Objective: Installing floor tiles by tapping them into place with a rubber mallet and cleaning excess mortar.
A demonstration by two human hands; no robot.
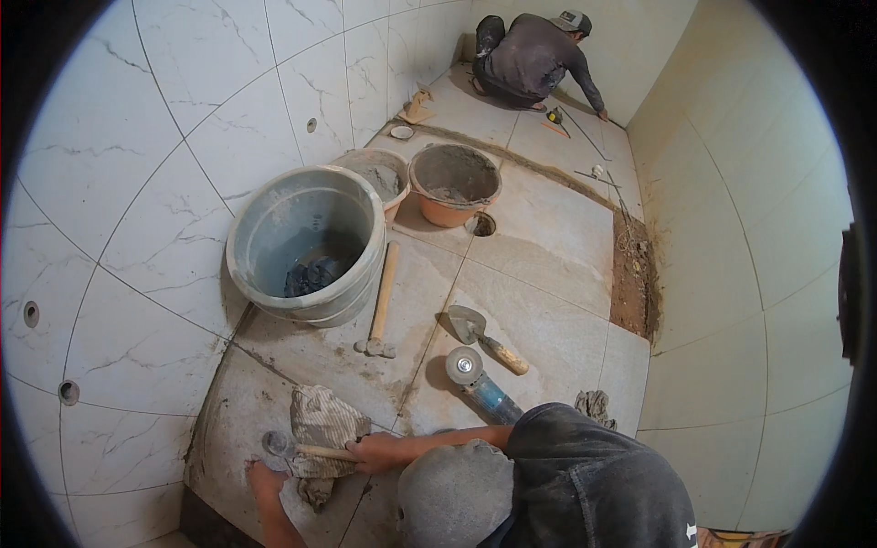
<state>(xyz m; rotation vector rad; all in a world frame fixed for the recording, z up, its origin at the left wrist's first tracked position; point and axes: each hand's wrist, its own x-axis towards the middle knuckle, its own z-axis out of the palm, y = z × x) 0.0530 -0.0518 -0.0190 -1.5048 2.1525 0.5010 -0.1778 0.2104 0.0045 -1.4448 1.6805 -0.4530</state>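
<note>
Mallet (322, 452) is in the right hand (375, 454), fingers closed round the near end of its handle. Long axis runs roughly left from that hand, so the round head sits well to its left, just ahead of the left hand (265, 478). Left hand is the nearer one to the head, low by the floor tile (228, 438). Left fingers look slightly apart; can't tell if they grip anything. Handle crosses a ridged grey piece (320, 416), cloth or mortar, can't say, left of and slightly ahead of the right hand. Further ahead of the right hand: second hammer (385, 292), handle pointing away, beside a big grey bucket (356, 297). Ahead and right: grinder (489, 393), trowel (469, 321) just beyond it. Writing: none legible on mallet, hammer, grinder or bucket; white mark on the dark shirt (603, 475) is too partial to read.
</note>
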